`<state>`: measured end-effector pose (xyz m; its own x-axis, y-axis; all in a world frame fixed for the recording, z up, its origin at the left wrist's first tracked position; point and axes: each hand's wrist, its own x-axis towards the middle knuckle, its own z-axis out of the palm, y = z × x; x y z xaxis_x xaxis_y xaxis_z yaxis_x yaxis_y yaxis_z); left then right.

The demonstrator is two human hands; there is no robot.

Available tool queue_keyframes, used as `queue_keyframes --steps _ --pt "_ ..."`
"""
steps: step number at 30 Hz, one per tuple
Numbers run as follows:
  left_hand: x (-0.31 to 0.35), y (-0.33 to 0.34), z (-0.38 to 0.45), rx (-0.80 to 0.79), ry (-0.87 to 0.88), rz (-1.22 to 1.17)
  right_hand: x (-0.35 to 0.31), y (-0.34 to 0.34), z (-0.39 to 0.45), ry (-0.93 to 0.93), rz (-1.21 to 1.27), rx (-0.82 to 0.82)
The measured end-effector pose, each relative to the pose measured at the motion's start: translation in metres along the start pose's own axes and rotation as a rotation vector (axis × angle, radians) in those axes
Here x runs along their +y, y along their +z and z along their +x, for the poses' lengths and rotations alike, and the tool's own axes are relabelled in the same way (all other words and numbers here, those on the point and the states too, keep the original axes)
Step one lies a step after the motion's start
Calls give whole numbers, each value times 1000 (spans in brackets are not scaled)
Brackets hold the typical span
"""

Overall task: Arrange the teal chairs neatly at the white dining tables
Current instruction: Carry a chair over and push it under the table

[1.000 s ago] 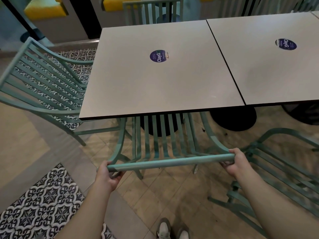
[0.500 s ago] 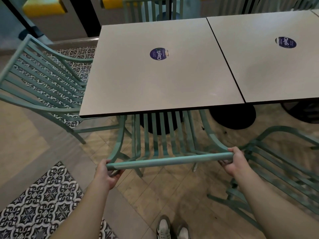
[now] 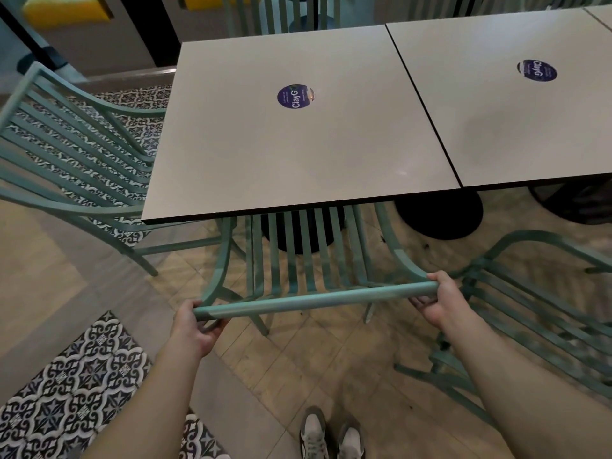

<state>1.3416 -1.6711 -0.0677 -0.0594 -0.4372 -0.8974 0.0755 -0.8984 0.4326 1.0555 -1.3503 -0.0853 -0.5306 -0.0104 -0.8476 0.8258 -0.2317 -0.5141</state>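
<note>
1. Chair (image 3: 299,260), teal, slatted: tucked at the near edge of the left table (image 3: 298,144); seat under the tabletop, backrest just clear of the edge, top rail (image 3: 314,301) nearest the camera.
2. Left hand (image 3: 192,336): fingers curled round the rail's left end, grasping it.
3. Right hand (image 3: 440,301): clenched on the rail's right end.
4. Left table: white square top, dark edge band, round purple sticker (image 3: 294,96) at centre; black round base (image 3: 298,233) behind the chair slats.
5. Right table (image 3: 503,111): same kind, butted against the left table along a thin dark seam; own sticker (image 3: 536,70); black base (image 3: 438,215) below.
6. Side chair (image 3: 76,160): teal, at the left table's left edge, angled, arm touching or just under the tabletop; cannot tell which.
7. Right chair (image 3: 530,319): teal, pulled out from the right table, just beside the right forearm; open floor between it and the held chair is narrow.
8. Far chair (image 3: 281,14): teal, at the left table's far edge.
9. Floor (image 3: 314,359): beige tile, open behind the held chair; patterned dark-and-white tile (image 3: 76,392) to the left.
10. Shoes (image 3: 331,435): grey pair, bottom centre, well back from the chair.
</note>
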Motion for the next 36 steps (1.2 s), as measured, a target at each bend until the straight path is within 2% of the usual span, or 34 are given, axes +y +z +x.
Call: queue_keyframes --steps 36 --pt "-7 -2 -17 -43 -23 -34 0 1 -17 -15 11 -20"
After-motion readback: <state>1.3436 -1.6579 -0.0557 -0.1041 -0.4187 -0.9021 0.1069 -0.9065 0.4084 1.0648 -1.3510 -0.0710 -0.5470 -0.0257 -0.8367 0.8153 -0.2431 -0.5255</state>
